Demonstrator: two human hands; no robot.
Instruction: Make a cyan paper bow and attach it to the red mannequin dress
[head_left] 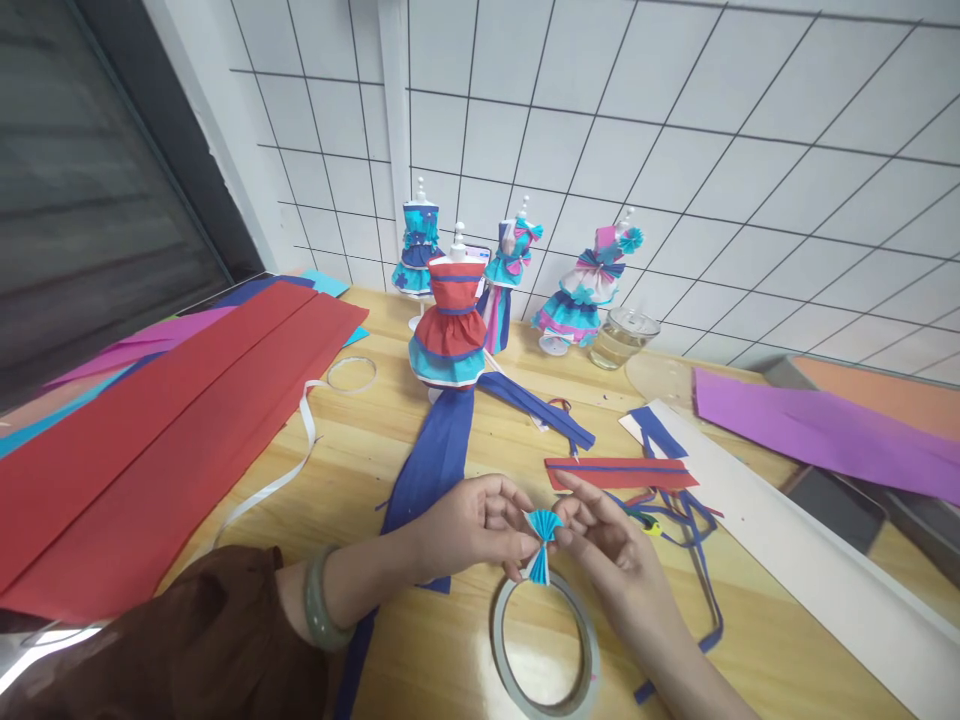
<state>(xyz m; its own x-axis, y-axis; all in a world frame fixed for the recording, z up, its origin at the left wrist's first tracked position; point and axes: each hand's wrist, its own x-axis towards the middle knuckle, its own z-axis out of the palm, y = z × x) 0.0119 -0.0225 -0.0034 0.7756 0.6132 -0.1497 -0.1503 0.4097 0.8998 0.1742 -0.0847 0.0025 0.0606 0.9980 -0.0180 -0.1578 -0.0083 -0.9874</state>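
A small pleated turquoise paper bow [543, 525], pinched at its middle and fanned at both ends, is between my two hands. My left hand [484, 525] grips it from the left with thumb and fingers. On the other side, my right hand [607, 540] pinches the bow's right edge with thumb and index finger. Just below lies a roll of tape [501, 655] on the table. A miniature dress form in a red and turquoise paper dress [450, 325] stands beyond my hands, with a wide blue paper strip [431, 465] in front of it.
Three more dressed forms stand behind, including a pink and turquoise dress [581, 295] beside a glass cup [622, 335]. Red paper sheets [187, 420] spread at left. A red strip [622, 472], narrow blue strips [701, 560], white paper [787, 540] and purple paper [817, 435] lie right.
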